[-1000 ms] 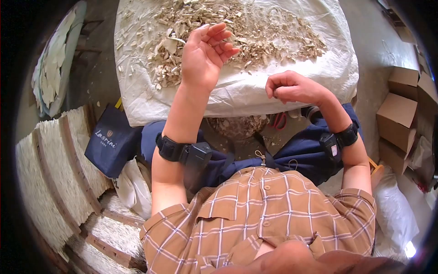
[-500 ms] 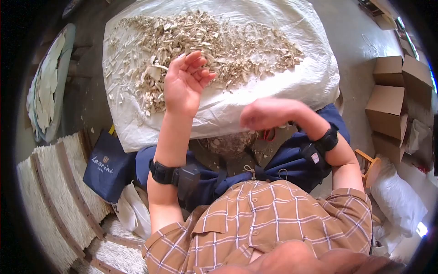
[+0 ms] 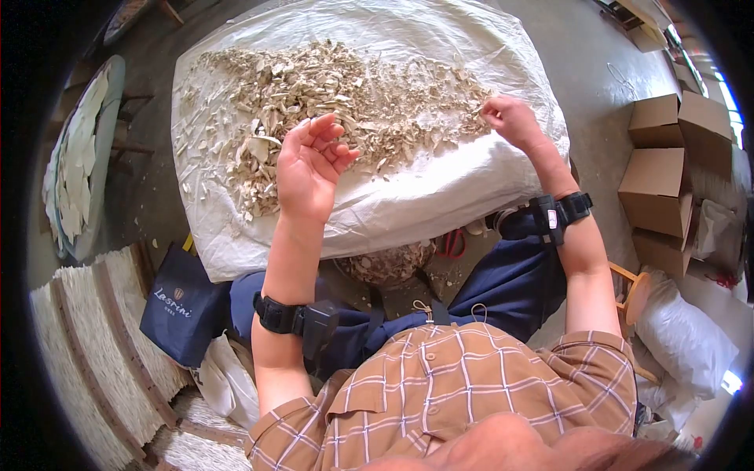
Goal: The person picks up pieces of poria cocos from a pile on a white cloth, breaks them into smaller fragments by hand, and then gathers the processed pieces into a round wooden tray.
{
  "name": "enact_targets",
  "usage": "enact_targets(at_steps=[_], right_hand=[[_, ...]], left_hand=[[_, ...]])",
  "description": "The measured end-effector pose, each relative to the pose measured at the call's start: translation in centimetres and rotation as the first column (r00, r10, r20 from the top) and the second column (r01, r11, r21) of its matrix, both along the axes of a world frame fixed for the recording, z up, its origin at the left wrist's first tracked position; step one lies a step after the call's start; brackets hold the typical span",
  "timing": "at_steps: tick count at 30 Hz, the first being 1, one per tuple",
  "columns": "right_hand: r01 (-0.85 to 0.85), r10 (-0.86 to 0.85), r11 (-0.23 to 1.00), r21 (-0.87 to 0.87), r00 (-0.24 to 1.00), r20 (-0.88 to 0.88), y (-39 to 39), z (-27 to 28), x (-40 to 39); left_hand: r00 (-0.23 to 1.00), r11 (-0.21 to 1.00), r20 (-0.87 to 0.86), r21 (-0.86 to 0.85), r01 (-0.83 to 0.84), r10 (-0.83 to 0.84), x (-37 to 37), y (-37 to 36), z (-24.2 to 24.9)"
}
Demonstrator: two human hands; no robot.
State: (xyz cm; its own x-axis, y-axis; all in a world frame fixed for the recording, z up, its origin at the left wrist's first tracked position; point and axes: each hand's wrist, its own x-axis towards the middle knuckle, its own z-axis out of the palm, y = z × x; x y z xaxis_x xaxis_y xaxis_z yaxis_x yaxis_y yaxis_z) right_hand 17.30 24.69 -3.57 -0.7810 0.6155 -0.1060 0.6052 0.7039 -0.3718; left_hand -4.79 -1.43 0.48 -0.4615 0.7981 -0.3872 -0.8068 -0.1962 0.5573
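Since the earlier frame, the right hand (image 3: pixel 514 122) has moved from the near edge of the counter (image 3: pixel 424 188) to the right end of the chips (image 3: pixel 314 86). The left hand (image 3: pixel 309 177) shows much the same loose pose.

Leftmost, I see a tray (image 3: pixel 82 161) of pale pieces, set apart from the counter. Nearer the body is a dark blue bag (image 3: pixel 173 310), upright beside the left leg; I judge it is placed there to leave the lap free.

The left hand is raised at the near side of the chips, palm turned up and inward, fingers apart and slightly bent. I see nothing in it. I read this as a ready pose, keeping the palm off the pile.

The chips lie on a white sheet over the counter, thickest at left and thinner toward the right. The sheet probably keeps loose pieces off the surface beneath. A bowl (image 3: pixel 390 265) of similar pieces sits below the near edge, between the legs, presumably for short reach. Red scissors (image 3: pixel 452 243) are just right of it.

The right hand is turned down, fingers curled together beside the thin end. I cannot tell whether a chip is between the fingertips.

Far right are open boxes (image 3: pixel 656 180).
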Motion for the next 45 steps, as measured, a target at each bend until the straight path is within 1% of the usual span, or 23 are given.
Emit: enact_targets(at_steps=[1, 3, 7, 14, 16, 17, 19, 20, 21, 22, 24, 28, 30, 31, 33, 34, 39, 40, 41, 42, 43, 44, 45], right_hand=[[0.001, -0.001, 1.0, -0.001, 1.0, 0.0, -0.5, 0.0, -0.5], [-0.164, 0.162, 0.979, 0.122, 0.986, 0.03, -1.8, 0.0, -1.4], [-0.178, 0.159, 0.969, 0.17, 0.98, 0.123, -2.2, -0.8, -1.9], [-0.18, 0.156, 0.968, 0.176, 0.977, 0.144, -1.5, -1.5, -1.9], [-0.033, 0.034, 0.999, -0.028, 0.998, 0.054, -0.7, -1.4, -1.7], [-0.035, 0.037, 0.999, -0.027, 0.998, 0.055, -0.4, -1.2, -1.5], [0.065, -0.075, 0.97, -0.234, 0.997, -0.033, -0.1, -0.5, -1.3], [0.065, -0.075, 0.97, -0.234, 0.997, -0.032, -0.2, -0.2, -1.3], [0.138, -0.203, 0.865, -0.482, 0.975, -0.085, -0.3, 0.2, -1.3], [0.174, -0.337, 0.694, -0.699, 0.936, -0.101, -0.4, 0.6, -1.3], [0.147, -0.334, 0.649, -0.746, 0.936, -0.107, -0.5, 1.4, -1.5], [-0.061, -0.06, 0.529, -0.846, 0.992, -0.109, -4.5, 3.5, -2.6], [-0.183, 0.217, 0.45, -0.874, 0.972, -0.091, -8.3, 4.1, -3.3], [-0.163, 0.279, 0.415, -0.895, 0.959, -0.045, -10.8, 4.2, -3.5], [-0.423, 0.515, 0.457, -0.782, 0.843, -0.155, -14.4, 3.3, -3.4], [-0.627, 0.626, 0.524, -0.577, 0.743, -0.239, -15.6, 1.4, -3.1], [-0.47, 0.548, 0.531, -0.705, 0.825, -0.138, -13.1, 3.0, -2.9], [-0.391, 0.463, 0.655, -0.646, 0.884, -0.065, -11.8, 3.4, -2.8], [-0.437, 0.426, 0.742, -0.508, 0.893, -0.146, -9.6, 1.9, -2.1], [-0.346, 0.327, 0.878, -0.331, 0.938, -0.112, -7.9, 1.6, -1.8], [-0.289, 0.282, 0.949, -0.125, 0.957, -0.076, -6.4, 1.7, -1.6], [-0.243, 0.239, 0.969, -0.045, 0.968, -0.074, -5.0, 1.1, -1.3], [-0.221, 0.22, 0.972, -0.082, 0.975, -0.023, -3.5, 0.6, -0.8]], left_hand=[[1.0, 1.0, -0.001, 0.005, 0.005, -0.005, 0.0, 0.1, 0.0], [1.0, 1.0, -0.004, -0.004, 0.008, -0.008, 0.1, 0.3, 0.0], [1.0, 1.0, -0.003, -0.01, 0.002, -0.002, 0.2, 0.4, -0.1], [1.0, 1.0, 0.011, 0.006, 0.013, -0.013, 0.0, 0.3, -0.2], [1.0, 1.0, -0.001, -0.011, 0.008, -0.008, 0.1, 0.3, -0.1], [1.0, 1.0, -0.001, -0.01, 0.006, -0.006, 0.0, 0.3, -0.1], [1.0, 1.0, 0.012, 0.005, 0.016, -0.016, 0.0, 0.3, -0.2], [1.0, 1.0, 0.012, 0.005, 0.015, -0.016, 0.0, 0.3, -0.2], [1.0, 1.0, 0.001, -0.004, 0.011, -0.011, 0.1, 0.4, -0.2], [1.0, 1.0, -0.009, -0.015, 0.006, -0.006, 0.1, 0.4, -0.2], [1.0, 1.0, -0.003, -0.029, -0.003, 0.003, 0.3, 0.6, 0.0], [1.0, 0.999, -0.005, -0.037, -0.015, 0.015, 0.3, 0.7, 0.1], [1.0, 0.999, -0.01, -0.033, -0.004, 0.003, 0.3, 0.7, -0.1], [1.0, 0.999, -0.016, -0.03, 0.01, -0.011, 0.3, 0.8, -0.2], [1.0, 0.999, -0.016, -0.042, 0.016, -0.017, 0.4, 0.8, -0.3], [1.0, 0.999, -0.018, -0.051, 0.014, -0.015, 0.5, 0.8, -0.3], [1.0, 0.999, -0.017, -0.029, 0.023, -0.024, 0.5, 0.7, -0.3], [1.0, 0.999, -0.02, -0.027, 0.024, -0.024, 0.4, 0.6, -0.3], [1.0, 0.999, -0.02, -0.026, 0.019, -0.02, 0.4, 0.5, -0.2], [1.0, 1.0, -0.013, -0.026, 0.017, -0.017, 0.3, 0.5, -0.2], [1.0, 1.0, -0.007, -0.027, 0.015, -0.016, 0.3, 0.5, -0.3], [1.0, 1.0, -0.007, -0.027, 0.014, -0.014, 0.4, 0.5, -0.3], [1.0, 1.0, -0.006, -0.026, 0.015, -0.016, 0.4, 0.6, -0.3]])
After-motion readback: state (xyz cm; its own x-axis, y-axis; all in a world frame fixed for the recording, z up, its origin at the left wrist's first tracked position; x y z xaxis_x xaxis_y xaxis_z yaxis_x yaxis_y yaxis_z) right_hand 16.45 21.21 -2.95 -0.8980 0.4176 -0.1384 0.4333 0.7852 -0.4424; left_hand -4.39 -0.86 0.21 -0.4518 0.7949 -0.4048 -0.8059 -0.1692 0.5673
